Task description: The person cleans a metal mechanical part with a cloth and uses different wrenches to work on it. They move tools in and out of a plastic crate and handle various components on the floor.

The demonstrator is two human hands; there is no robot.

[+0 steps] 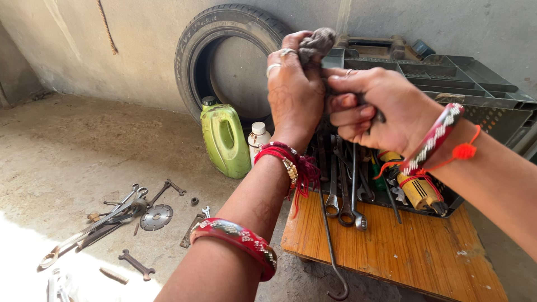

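Up high, left hand (293, 89) gripping rag (315, 46), right hand (372, 112) fisted beside.

A cloth and a metal tool being held up between the two hands

A crumpled grey-brown cloth (316, 45) is sticking out above the left hand (293, 92), which is gripping it from the side. The right hand (372, 109) is closing around a thin dark metal tool (373, 113), mostly hidden in the fist, and it is touching the cloth, above a grey crate of tools.
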